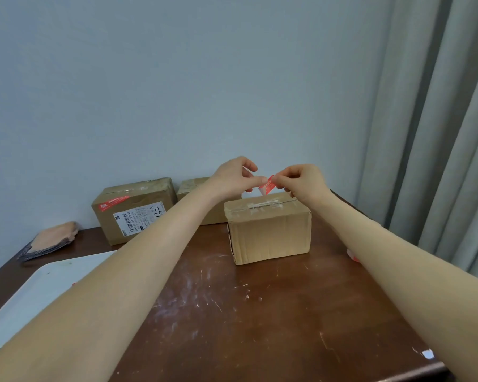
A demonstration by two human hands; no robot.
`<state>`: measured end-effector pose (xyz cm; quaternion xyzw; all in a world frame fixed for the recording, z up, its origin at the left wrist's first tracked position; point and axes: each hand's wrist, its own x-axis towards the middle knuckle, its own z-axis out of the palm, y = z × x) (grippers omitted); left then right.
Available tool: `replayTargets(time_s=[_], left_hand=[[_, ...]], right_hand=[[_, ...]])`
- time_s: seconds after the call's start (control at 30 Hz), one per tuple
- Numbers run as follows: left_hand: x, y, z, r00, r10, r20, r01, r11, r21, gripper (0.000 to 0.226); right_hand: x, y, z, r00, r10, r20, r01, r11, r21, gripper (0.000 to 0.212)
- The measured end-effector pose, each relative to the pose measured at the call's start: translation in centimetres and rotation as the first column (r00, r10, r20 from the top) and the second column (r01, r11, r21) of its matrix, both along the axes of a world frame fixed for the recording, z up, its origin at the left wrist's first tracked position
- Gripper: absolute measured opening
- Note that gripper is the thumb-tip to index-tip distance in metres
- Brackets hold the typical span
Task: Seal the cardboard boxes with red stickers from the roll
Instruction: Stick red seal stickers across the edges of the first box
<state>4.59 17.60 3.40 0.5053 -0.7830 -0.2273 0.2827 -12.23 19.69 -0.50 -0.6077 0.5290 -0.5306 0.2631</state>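
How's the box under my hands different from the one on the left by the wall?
The left box has a red sticker on top; the near box has none; a loose sticker is pinched between the left hand and right hand. The left box carries a white barcode label; the near box shows plain cardboard. Both are brown and taped shut.

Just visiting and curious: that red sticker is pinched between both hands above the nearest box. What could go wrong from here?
1. The red sticker hangs in the air between the left hand and right hand, partly bent; it might fold onto itself or cling to fingertips.
2. The near box has wrinkled old tape along its top seam, so the sticker may not lie flat or hold well there.
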Motion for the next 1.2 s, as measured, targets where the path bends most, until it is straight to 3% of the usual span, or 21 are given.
replayTargets(time_s=[0.1,0.17,0.27,0.37,0.53,0.77,0.83,0.93,1.1,1.2], left_hand=[[-0.5,0.5,-0.7,1.000,0.017,0.017,-0.018,0.997,0.078,0.045],[-0.8,0.5,-1.3,1.000,0.020,0.002,-0.021,0.997,0.080,0.028],[-0.6,0.5,-1.8,0.981,0.052,-0.189,-0.038,0.996,0.080,0.004],[-0.4,0.4,-2.2,0.938,0.090,-0.333,-0.044,0.988,0.145,0.003],[0.1,0.3,-2.8,0.897,0.130,-0.422,-0.012,0.963,0.269,0.008],[-1.1,0.4,-2.8,0.930,0.128,-0.344,-0.023,0.955,0.294,0.045],[-1.5,0.1,-2.9,0.946,0.123,-0.301,-0.051,0.970,0.237,0.038],[-1.1,-0.1,-2.9,0.915,0.180,-0.360,-0.108,0.972,0.210,0.015],[0.9,-0.5,-3.5,0.866,0.249,-0.434,-0.139,0.953,0.270,0.014],[1.5,-0.6,-4.0,0.867,0.281,-0.411,-0.178,0.946,0.270,0.017]], right_hand=[[0.2,-0.1,0.0,0.999,-0.026,0.044,0.025,1.000,0.013,0.010],[0.3,-0.2,0.0,0.996,-0.039,0.085,0.038,0.999,0.016,0.010],[0.0,-0.3,0.0,0.988,-0.065,0.137,0.063,0.998,0.022,0.012],[-0.4,-0.5,-0.2,0.978,-0.081,0.190,0.073,0.996,0.050,0.012],[-0.8,-0.9,-0.8,0.943,-0.089,0.319,0.051,0.991,0.126,0.011],[0.3,-1.3,-0.5,0.978,-0.163,0.128,0.160,0.986,0.036,0.015],[0.8,-1.4,-0.4,0.984,-0.155,0.093,0.155,0.988,0.007,0.016],[1.0,-1.5,-0.2,0.982,-0.151,0.113,0.152,0.988,-0.003,0.016],[0.9,-1.9,-0.6,0.972,-0.126,0.200,0.110,0.990,0.087,0.014],[1.2,-2.1,-1.1,0.984,-0.134,0.118,0.115,0.981,0.154,0.015]])
